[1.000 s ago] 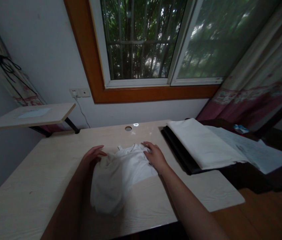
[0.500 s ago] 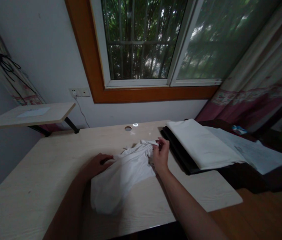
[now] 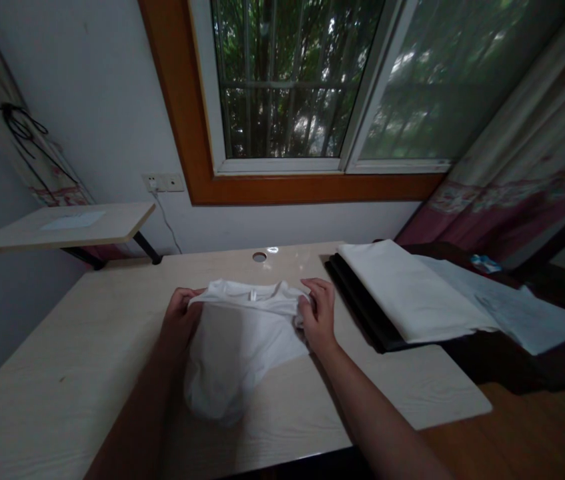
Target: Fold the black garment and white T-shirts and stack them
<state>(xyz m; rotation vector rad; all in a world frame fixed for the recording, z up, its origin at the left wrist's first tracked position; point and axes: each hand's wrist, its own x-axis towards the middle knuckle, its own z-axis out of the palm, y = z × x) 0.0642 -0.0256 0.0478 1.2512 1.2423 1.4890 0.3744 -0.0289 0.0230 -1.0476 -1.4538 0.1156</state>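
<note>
A soft white T-shirt (image 3: 247, 333) lies bunched on the pale wooden desk (image 3: 87, 373). A small tag shows at the middle of its far edge. My left hand (image 3: 181, 313) is closed on the far left corner of the shirt, its fingertips partly hidden by cloth. At the far right corner, my right hand (image 3: 318, 310) pinches the fabric between thumb and fingers. The far edge stretches between both hands, while the near part rests in a loose, rounded heap on the desk.
To the right lies a folded white cloth (image 3: 407, 293) on a black flat item (image 3: 357, 307), with pale sheets (image 3: 517, 300) beyond. A raised shelf (image 3: 127, 223) stands at the back left. Behind the desk are a window and a wall socket (image 3: 162, 182).
My left hand has moved left and away from me, now gripping the shirt's far left corner. The far edge has spread straighter and its tag shows. My right hand stays nearly in place.
</note>
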